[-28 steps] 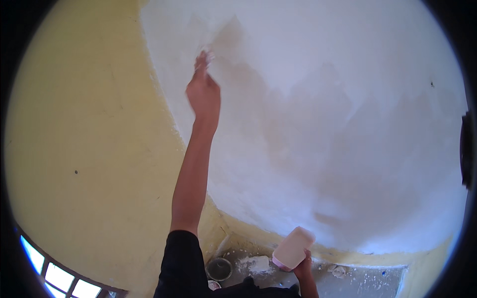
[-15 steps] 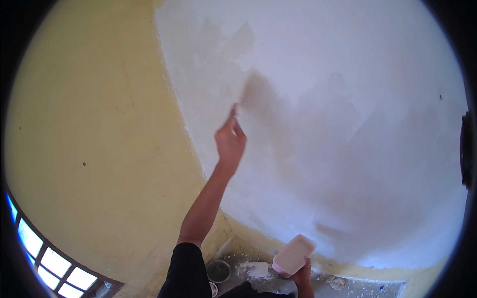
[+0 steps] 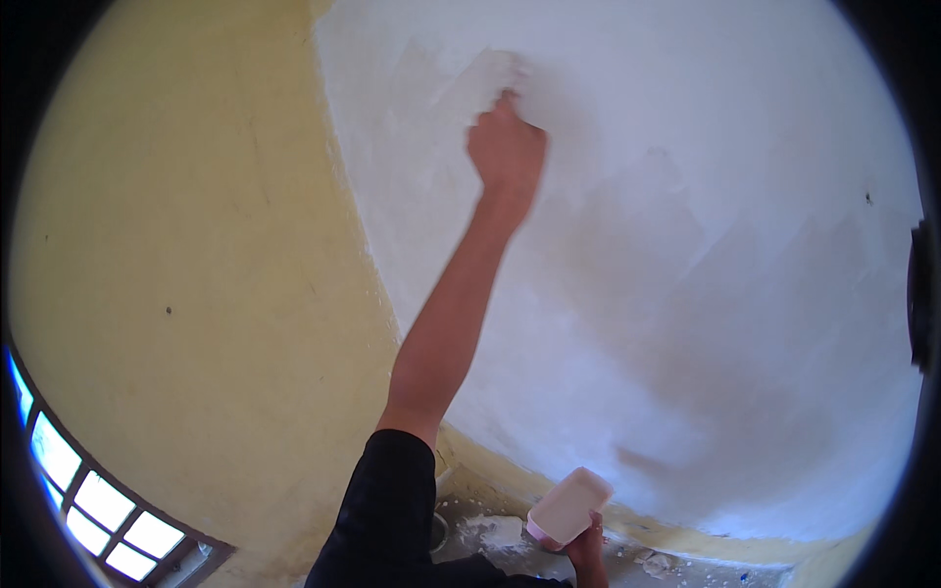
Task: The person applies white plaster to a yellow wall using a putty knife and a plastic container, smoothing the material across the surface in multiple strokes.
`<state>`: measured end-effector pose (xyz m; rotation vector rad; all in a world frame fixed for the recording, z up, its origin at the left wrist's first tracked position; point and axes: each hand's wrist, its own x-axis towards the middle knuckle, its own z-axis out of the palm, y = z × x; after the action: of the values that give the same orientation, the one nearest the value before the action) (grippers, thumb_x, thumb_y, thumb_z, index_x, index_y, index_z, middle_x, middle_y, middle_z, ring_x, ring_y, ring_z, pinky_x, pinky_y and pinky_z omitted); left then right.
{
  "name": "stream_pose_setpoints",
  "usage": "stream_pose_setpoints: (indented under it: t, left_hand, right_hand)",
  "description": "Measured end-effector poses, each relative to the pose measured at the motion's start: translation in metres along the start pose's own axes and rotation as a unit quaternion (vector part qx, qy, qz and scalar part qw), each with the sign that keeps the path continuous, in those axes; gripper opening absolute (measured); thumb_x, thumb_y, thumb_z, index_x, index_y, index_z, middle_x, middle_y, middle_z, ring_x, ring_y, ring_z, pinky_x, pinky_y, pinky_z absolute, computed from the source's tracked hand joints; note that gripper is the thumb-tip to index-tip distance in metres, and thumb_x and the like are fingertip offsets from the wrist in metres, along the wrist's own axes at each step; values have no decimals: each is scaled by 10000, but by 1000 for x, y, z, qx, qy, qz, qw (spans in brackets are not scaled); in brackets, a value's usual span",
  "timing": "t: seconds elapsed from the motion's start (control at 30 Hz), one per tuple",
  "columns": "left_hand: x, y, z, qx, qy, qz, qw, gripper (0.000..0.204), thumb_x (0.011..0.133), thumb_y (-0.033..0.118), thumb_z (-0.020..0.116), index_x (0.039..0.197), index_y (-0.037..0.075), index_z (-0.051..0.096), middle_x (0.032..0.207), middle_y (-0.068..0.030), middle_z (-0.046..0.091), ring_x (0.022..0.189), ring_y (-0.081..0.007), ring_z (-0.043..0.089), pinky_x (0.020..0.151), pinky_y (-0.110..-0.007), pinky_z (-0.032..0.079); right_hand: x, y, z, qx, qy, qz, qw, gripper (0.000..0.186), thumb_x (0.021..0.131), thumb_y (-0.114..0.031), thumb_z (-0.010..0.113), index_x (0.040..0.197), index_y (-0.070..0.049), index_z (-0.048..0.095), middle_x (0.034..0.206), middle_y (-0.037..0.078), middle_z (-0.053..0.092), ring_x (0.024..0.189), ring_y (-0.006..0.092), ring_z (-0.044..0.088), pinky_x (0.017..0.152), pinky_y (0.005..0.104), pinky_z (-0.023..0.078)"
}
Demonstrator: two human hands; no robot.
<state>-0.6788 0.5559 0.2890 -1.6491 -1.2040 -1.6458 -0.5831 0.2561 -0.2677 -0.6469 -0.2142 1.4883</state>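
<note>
High on the white-coated wall (image 3: 676, 323), my left hand (image 3: 508, 147) is closed, its arm stretched up from a black sleeve. Its fingertips grip a small pale flat tool (image 3: 515, 71), smeared by motion, against or very near the wall; its exact kind does not show. Down at the lower right, my right hand (image 3: 588, 549) is wrapped around a pale pink rectangular tub (image 3: 570, 505), tilted, with a whitish face toward me. Whether that face is the tub's contents or its inside I cannot tell.
A bare yellow wall (image 3: 196, 225) meets the white one along a ragged edge at left. A barred window (image 3: 103, 500) sits at lower left. On the spattered floor are a white patch (image 3: 495, 532) and a round dark container (image 3: 438, 532), partly behind my sleeve.
My left hand has swept up and slightly right along the wall with the tool. My right hand and the tub have shifted slightly left in the picture.
</note>
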Motion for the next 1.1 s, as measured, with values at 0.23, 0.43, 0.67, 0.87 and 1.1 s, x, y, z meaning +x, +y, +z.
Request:
stream_pose_setpoints:
  t: [0.23, 0.43, 0.67, 0.87, 1.1]
  left_hand:
    - [-89, 24, -65, -175, -169, 41, 969, 398, 782, -46, 523, 1152, 33, 644, 871, -226, 677, 769, -396, 660, 702, -458, 541]
    - [-79, -79, -9, -76, 41, 89, 992, 591, 727, -112, 549, 1307, 0, 523, 1270, -213, 581, 1051, -351, 636, 708, -384, 576]
    - [-174, -86, 26, -21, -82, 175, 981, 629, 751, -113, 540, 1367, -15, 458, 1355, -220, 518, 1241, -323, 532, 794, -375, 579]
    - [-182, -76, -46, -183, -58, 38, 981, 431, 807, -76, 532, 1235, -56, 581, 1065, -259, 661, 953, -363, 675, 753, -367, 565]
    - [-30, -119, -1, 1, 22, -121, 992, 357, 757, -19, 513, 1086, -28, 649, 853, -255, 674, 762, -426, 654, 685, -490, 536]
  right_hand:
    - [-19, -15, 38, 22, -71, 0, 997, 576, 896, -409, 497, 1328, -35, 429, 1232, 127, 566, 1150, 296, 560, 992, 469, 452]
    - [-17, -1, 22, -208, -60, -68, 974, 604, 903, -408, 489, 1373, -43, 387, 1287, 133, 535, 1189, 314, 536, 1015, 477, 434]
    - [-22, 1, 18, 30, -37, -46, 998, 587, 907, -382, 476, 1376, -41, 387, 1290, 132, 539, 1192, 312, 537, 1011, 476, 440]
    - [-29, -9, 15, -106, -71, -63, 990, 580, 903, -382, 492, 1363, -41, 398, 1262, 124, 551, 1171, 302, 550, 995, 464, 456]
    - [-26, -7, 12, -51, -55, 2, 997, 590, 898, -402, 513, 1357, -47, 403, 1262, 119, 545, 1168, 292, 550, 987, 460, 459]
